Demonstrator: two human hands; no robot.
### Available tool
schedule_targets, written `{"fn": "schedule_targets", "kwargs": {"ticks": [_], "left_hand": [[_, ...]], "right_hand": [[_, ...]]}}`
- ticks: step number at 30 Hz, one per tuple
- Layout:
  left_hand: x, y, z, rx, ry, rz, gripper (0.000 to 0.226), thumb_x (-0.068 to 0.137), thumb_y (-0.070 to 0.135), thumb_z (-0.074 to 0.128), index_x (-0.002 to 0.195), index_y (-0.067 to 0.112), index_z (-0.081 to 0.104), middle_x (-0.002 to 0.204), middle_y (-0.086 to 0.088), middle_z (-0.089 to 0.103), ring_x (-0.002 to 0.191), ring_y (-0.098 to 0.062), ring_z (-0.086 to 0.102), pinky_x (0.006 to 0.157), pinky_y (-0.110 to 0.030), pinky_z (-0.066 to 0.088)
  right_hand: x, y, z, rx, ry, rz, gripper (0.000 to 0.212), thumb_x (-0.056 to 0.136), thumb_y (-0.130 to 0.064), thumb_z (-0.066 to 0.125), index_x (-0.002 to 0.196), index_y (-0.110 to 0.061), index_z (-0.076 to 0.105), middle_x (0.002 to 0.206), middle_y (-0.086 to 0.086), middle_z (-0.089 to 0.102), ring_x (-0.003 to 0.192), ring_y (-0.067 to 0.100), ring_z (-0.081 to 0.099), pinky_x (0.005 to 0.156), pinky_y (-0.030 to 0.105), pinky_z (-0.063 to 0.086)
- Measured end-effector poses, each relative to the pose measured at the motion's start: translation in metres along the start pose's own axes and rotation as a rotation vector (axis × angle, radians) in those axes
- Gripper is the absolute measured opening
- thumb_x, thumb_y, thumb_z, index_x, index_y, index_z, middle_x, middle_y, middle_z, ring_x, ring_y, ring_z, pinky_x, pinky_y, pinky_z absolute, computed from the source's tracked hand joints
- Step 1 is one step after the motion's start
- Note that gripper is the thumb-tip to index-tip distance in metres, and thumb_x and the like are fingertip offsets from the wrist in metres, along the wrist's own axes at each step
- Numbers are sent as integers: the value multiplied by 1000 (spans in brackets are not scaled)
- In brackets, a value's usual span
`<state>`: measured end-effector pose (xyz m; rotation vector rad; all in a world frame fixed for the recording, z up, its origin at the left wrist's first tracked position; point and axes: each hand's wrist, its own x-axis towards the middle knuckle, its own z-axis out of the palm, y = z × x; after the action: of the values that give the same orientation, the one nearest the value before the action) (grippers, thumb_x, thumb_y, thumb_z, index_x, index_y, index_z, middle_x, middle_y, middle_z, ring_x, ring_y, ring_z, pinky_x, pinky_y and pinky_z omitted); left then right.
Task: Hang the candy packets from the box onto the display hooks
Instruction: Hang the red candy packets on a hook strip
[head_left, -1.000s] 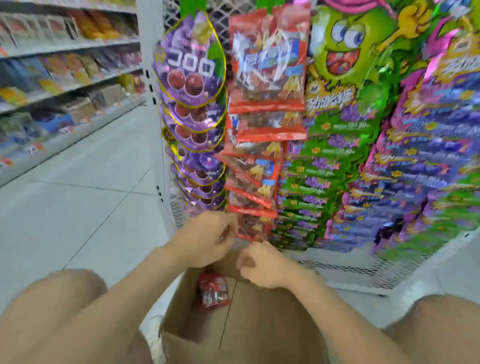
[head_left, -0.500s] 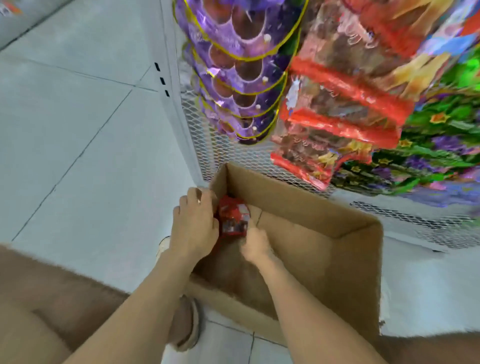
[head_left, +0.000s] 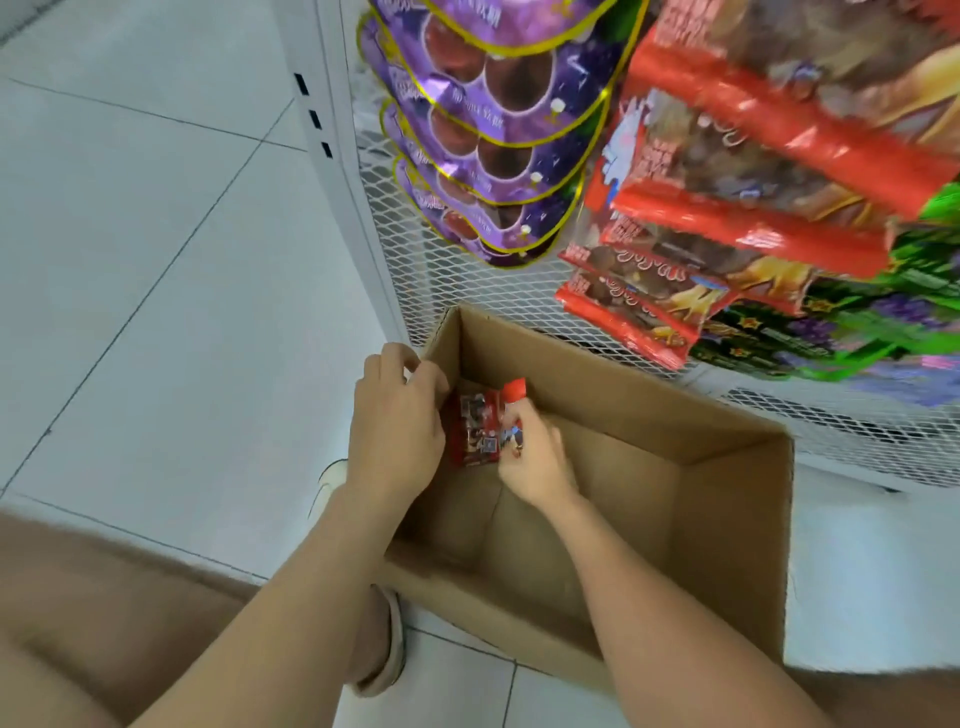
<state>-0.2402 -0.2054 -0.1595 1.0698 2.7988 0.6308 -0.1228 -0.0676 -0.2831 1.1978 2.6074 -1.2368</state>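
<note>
An open cardboard box (head_left: 727, 519) stands on the floor below the display rack. In its far left corner lies a small red candy packet (head_left: 475, 434). My left hand (head_left: 397, 431) rests over the box's left wall with its fingers curled against the packet's left side. My right hand (head_left: 535, 457) is inside the box, pinching the packet's right edge, and a red corner sticks up above its fingers. Red packets (head_left: 727, 218) hang in a column on the wire mesh above the box, with purple packets (head_left: 493, 130) to their left.
Green and purple packets (head_left: 857, 338) hang at the right. The white rack post (head_left: 332, 156) and mesh panel (head_left: 441, 270) stand just behind the box. Pale floor tiles (head_left: 156, 260) spread to the left. My knees and a shoe (head_left: 379, 644) are beside the box.
The view has tipped down from the hanging packets to the box. Both hands dropped from the box's top edge into its corner and closed on the red packet.
</note>
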Motion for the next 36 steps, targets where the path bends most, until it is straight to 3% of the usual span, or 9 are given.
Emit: {"fn": "schedule_targets", "kwargs": {"ticks": [4,9,12,15,19,23,29,33,36], "left_hand": [[-2,12,-7,-116,-64,1,32,91,-6,57,112,14,70,119,-9,59,115,-29,52,92,-41,51],[-14,36,-22,-433,-146,-193,45,99,9,58,144,11,58,137,-6,59,129,-26,58,112,-37,44],[-18,53,-47,-789,-201,-411,37,91,45,73,122,24,70,121,7,73,114,-20,69,109,-49,53],[-17,73,-81,-1088,-262,-404,21,94,30,80,99,10,75,95,-9,78,95,-29,76,97,-60,60],[-18,106,-131,-1129,-324,-174,9,102,12,69,104,6,75,96,-13,78,93,-26,75,87,-43,65],[-13,137,-178,-1123,-295,-62,18,102,11,67,116,0,72,107,-27,75,96,-31,71,91,-47,61],[0,194,-268,-1053,-88,234,9,100,10,68,94,6,73,86,-4,70,80,-17,64,76,-32,52],[12,237,-334,-959,112,454,15,100,9,69,91,17,78,83,7,73,78,-9,64,76,-26,50],[26,268,-375,-865,261,530,16,100,13,68,95,24,78,87,3,76,78,-11,67,71,-27,51]], "right_hand": [[-10,-20,-43,479,-31,209,64,82,-3,76,127,-36,44,107,5,74,95,17,74,85,37,62],[-51,-51,-113,840,-214,219,21,90,-3,77,108,-14,73,110,15,79,96,25,74,86,38,58],[-85,-69,-154,1074,-370,107,33,94,1,71,127,0,67,124,22,73,107,35,71,102,52,54],[-112,-81,-196,841,-409,41,39,92,-3,77,129,-7,68,124,15,75,112,30,73,105,50,56],[-143,-101,-255,567,-460,-70,42,85,-19,88,124,-14,73,119,4,78,113,21,74,99,38,59],[-174,-146,-284,435,-27,-303,12,95,-30,79,99,-18,79,96,-9,81,92,12,78,79,35,63],[-212,-211,-319,562,401,-566,9,102,-23,68,94,-23,72,69,-17,69,59,-2,56,59,15,44],[-220,-249,-374,444,646,-649,22,100,-40,69,90,-21,71,62,-5,57,55,8,42,54,34,39],[-219,-283,-424,502,755,-711,4,96,-30,76,97,-26,77,77,-14,75,64,9,66,62,35,56]]}}
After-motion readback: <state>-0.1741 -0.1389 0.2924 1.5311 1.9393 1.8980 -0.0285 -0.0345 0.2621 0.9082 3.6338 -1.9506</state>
